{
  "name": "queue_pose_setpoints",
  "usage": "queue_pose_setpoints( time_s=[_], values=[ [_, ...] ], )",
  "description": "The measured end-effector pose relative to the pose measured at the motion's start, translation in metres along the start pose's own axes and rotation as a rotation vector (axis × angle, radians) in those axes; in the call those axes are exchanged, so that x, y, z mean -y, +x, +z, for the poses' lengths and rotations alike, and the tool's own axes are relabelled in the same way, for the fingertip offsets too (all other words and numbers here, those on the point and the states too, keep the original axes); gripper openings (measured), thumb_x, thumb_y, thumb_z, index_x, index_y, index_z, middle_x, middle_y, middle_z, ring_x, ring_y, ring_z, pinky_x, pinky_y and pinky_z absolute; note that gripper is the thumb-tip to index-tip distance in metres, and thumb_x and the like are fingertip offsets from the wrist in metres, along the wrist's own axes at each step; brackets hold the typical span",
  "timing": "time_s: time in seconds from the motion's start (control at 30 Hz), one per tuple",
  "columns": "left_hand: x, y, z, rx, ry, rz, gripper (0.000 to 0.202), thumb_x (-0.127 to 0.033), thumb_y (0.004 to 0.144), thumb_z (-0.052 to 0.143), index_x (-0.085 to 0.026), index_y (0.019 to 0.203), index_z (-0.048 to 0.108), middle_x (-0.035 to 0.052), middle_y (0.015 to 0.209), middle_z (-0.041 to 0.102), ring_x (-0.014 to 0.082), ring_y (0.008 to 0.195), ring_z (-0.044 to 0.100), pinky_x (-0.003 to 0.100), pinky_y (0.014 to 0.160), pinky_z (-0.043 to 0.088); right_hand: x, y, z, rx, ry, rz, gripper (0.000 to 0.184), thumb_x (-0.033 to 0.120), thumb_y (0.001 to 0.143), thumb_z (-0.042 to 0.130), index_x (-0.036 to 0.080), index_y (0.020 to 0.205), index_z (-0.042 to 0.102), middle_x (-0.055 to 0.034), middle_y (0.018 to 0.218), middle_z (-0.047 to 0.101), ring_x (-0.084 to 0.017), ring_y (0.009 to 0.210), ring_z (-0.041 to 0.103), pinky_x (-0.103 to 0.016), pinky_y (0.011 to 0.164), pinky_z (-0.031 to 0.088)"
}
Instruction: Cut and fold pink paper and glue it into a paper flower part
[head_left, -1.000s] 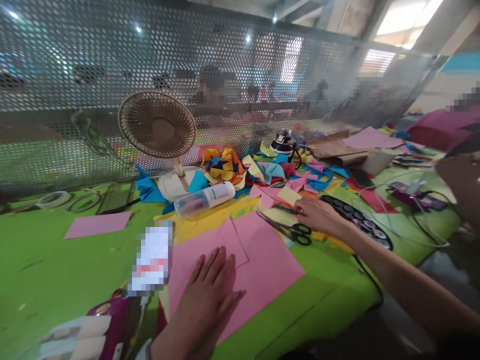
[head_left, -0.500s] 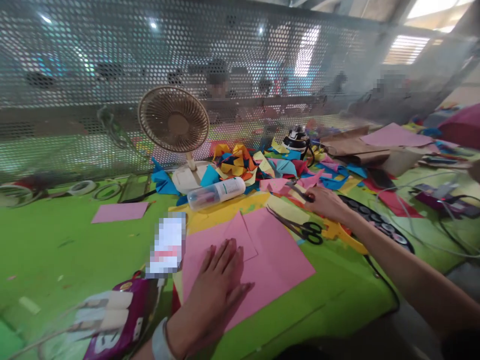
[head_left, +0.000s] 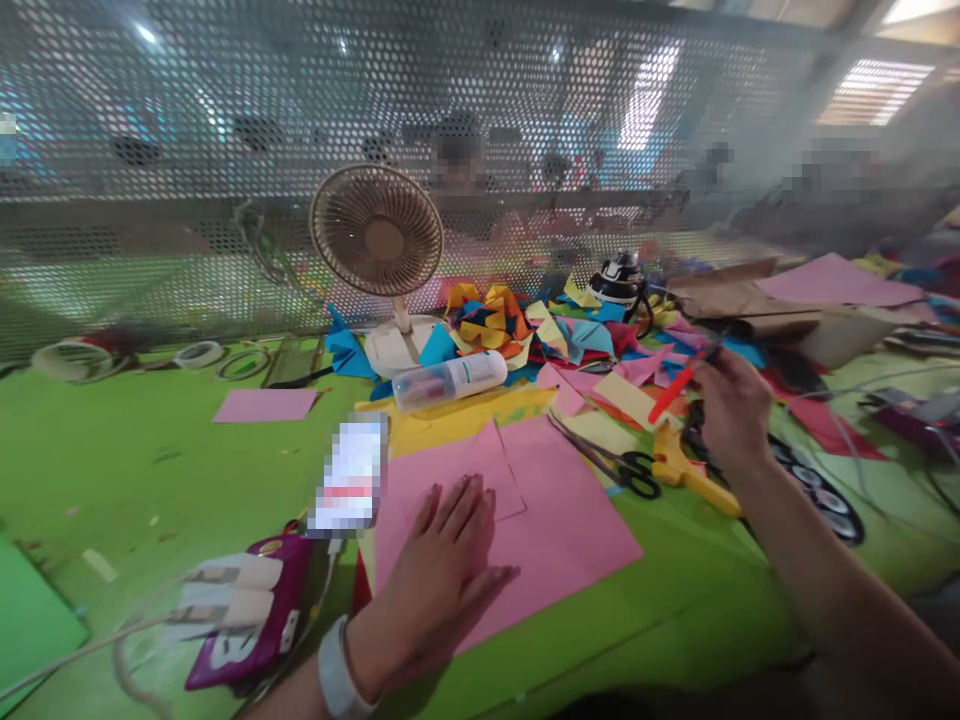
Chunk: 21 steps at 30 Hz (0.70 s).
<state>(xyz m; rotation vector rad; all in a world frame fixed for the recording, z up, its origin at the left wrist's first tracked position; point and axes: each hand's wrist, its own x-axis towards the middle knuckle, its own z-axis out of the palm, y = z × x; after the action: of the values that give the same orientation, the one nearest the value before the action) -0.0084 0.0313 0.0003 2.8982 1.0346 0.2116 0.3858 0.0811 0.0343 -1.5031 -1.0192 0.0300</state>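
My left hand (head_left: 450,550) lies flat with its fingers stretched out on a pink paper sheet (head_left: 577,530). Under its fingertips is a smaller pink paper piece (head_left: 500,480) with a pointed top, partly hidden by the hand. My right hand (head_left: 736,405) is raised over the right side of the table, closed on a slim red pen-like thing (head_left: 673,392) whose red end points down and left. Its exact kind is blurred. Below and left of that hand rest black-handled scissors (head_left: 637,473) and a yellow glue gun (head_left: 694,475).
A small fan (head_left: 384,238) stands before a perforated metal screen (head_left: 225,180). A clear bottle (head_left: 450,380) lies near heaped folded coloured paper (head_left: 487,320). At left are a phone (head_left: 349,475) and a purple power strip (head_left: 281,600) with plugs and cords. A black round-welled tray (head_left: 829,495) is at right.
My right hand has come up and right from the paper heap, with the red pen-like thing now showing in it. My left hand stays flat on the pink sheet. The view has shifted slightly.
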Motion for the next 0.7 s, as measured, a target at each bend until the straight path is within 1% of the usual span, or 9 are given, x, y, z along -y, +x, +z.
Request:
queue_pose_setpoints(
  time_s=[0.1,0.17,0.23,0.3,0.33,0.4,0.47,0.53,0.7],
  values=[
    [0.001,0.001,0.003,-0.038,0.011,0.006,0.069,-0.059,0.089,0.034,-0.021,0.144,0.023,0.009,0.151,0.024,0.0285,0.138,0.018,0.049,0.111,0.018,0.012,0.003,-0.006,-0.051,0.065,-0.033,0.04,0.04,0.086,0.037,0.02,0.119,0.046,-0.0105,0.11,0.057,-0.022,0.09,0.058,-0.035,0.07,0.048],
    [0.001,0.001,0.004,-0.044,0.017,0.002,0.069,-0.06,0.088,0.035,-0.02,0.144,0.024,0.0094,0.151,0.023,0.029,0.138,0.017,0.05,0.111,0.017,0.025,-0.005,-0.007,0.031,0.077,-0.073,0.037,0.041,0.087,0.039,0.022,0.117,0.048,-0.0089,0.11,0.059,-0.023,0.094,0.058,-0.036,0.073,0.048],
    [0.0,0.001,0.005,-0.034,0.014,-0.011,0.069,-0.061,0.088,0.035,-0.021,0.144,0.025,0.0095,0.151,0.024,0.0288,0.138,0.017,0.05,0.111,0.017,0.038,-0.024,-0.001,0.214,0.061,-0.102,0.03,0.04,0.085,0.047,0.023,0.108,0.057,-0.0059,0.101,0.064,-0.023,0.09,0.06,-0.037,0.075,0.049],
    [-0.002,0.0,0.003,-0.02,0.001,-0.025,0.069,-0.061,0.088,0.035,-0.022,0.144,0.025,0.0093,0.151,0.024,0.028,0.139,0.016,0.05,0.111,0.017,0.049,-0.051,0.011,0.469,0.015,-0.143,0.02,0.035,0.08,0.058,0.025,0.095,0.066,-0.0033,0.09,0.068,-0.024,0.084,0.063,-0.038,0.077,0.05],
    [-0.003,0.0,0.002,-0.015,-0.008,-0.031,0.068,-0.06,0.088,0.034,-0.022,0.144,0.024,0.0091,0.151,0.024,0.0278,0.139,0.016,0.05,0.111,0.017,0.053,-0.066,0.018,0.691,-0.082,-0.244,0.023,0.031,0.085,0.053,0.027,0.104,0.065,-0.0035,0.1,0.068,-0.025,0.094,0.061,-0.039,0.085,0.047],
    [-0.004,0.0,0.0,-0.007,-0.026,-0.04,0.069,-0.061,0.089,0.034,-0.023,0.145,0.021,0.0086,0.151,0.023,0.0276,0.139,0.015,0.051,0.111,0.016,0.059,-0.095,0.032,0.906,-0.256,-0.472,0.033,0.022,0.091,0.043,0.027,0.119,0.06,-0.0058,0.111,0.065,-0.025,0.104,0.057,-0.041,0.093,0.042],
    [-0.004,-0.001,-0.002,0.003,-0.038,-0.042,0.069,-0.061,0.088,0.033,-0.024,0.145,0.02,0.0081,0.152,0.022,0.0278,0.139,0.014,0.051,0.111,0.016,0.06,-0.115,0.043,0.955,-0.432,-0.596,0.04,0.018,0.093,0.037,0.024,0.129,0.052,-0.0092,0.11,0.064,-0.025,0.103,0.057,-0.042,0.092,0.042],
    [-0.004,0.0,-0.002,0.023,-0.041,-0.044,0.069,-0.062,0.088,0.032,-0.024,0.145,0.02,0.0076,0.152,0.022,0.0281,0.139,0.014,0.052,0.11,0.016,0.058,-0.125,0.048,0.96,-0.532,-0.657,0.039,0.024,0.093,0.041,0.022,0.131,0.049,-0.0114,0.111,0.062,-0.027,0.104,0.055,-0.043,0.092,0.041],
    [-0.004,-0.001,-0.001,0.028,-0.039,-0.06,0.069,-0.062,0.089,0.031,-0.025,0.145,0.018,0.0073,0.152,0.021,0.028,0.139,0.013,0.051,0.111,0.015,0.048,-0.112,0.035,1.022,-0.544,-0.592,0.033,0.039,0.09,0.05,0.021,0.117,0.055,-0.01,0.108,0.06,-0.027,0.103,0.053,-0.042,0.088,0.042]
  ],
)
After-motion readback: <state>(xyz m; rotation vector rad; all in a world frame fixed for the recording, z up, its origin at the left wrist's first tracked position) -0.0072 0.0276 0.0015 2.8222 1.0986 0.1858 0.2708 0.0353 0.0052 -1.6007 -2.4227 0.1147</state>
